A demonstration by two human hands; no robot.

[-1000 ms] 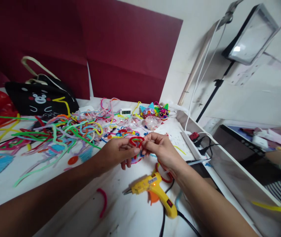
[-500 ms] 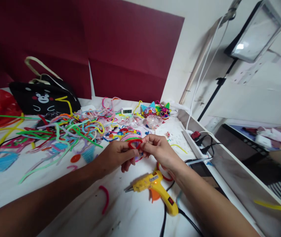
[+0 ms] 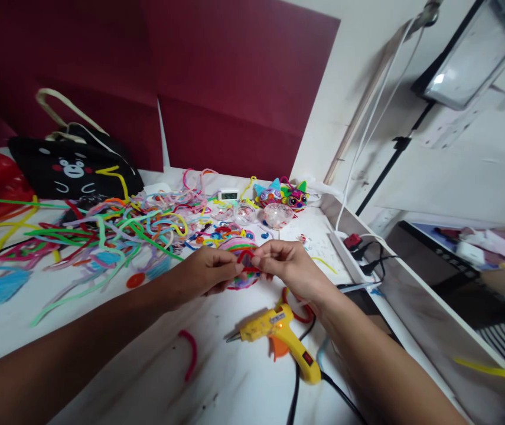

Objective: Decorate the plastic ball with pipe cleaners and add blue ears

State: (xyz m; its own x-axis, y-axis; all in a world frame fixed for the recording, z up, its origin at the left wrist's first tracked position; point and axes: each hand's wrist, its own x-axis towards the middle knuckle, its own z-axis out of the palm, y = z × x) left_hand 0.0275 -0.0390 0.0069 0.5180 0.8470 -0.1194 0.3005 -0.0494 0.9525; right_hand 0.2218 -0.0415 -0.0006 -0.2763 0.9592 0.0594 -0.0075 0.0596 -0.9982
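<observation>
Between my two hands a bent red pipe cleaner (image 3: 246, 254) arches upward. My left hand (image 3: 210, 268) pinches its left end between thumb and fingers. The right end is pinched in the fingertips of my right hand (image 3: 285, 262). Just behind and below the fingers lies a round, multicoloured striped piece (image 3: 238, 283), partly hidden by them. A yellow glue gun (image 3: 274, 327) lies on the table in front of my right hand, its nozzle pointing left and a small light glowing. A short dark pink pipe cleaner (image 3: 190, 354) rests left of it.
Tangled pipe cleaners (image 3: 114, 230) spread across the left, before a black bag (image 3: 75, 168). Clear domes (image 3: 277, 215), two decorated cat-like heads (image 3: 294, 196) and a small clock (image 3: 228, 195) stand behind. A power strip (image 3: 347, 257) and black cables are at right.
The red pipe cleaner has gone from a closed-looking loop to an open arch. My hands have shifted slightly, showing more of the striped piece. The camera view has moved a little.
</observation>
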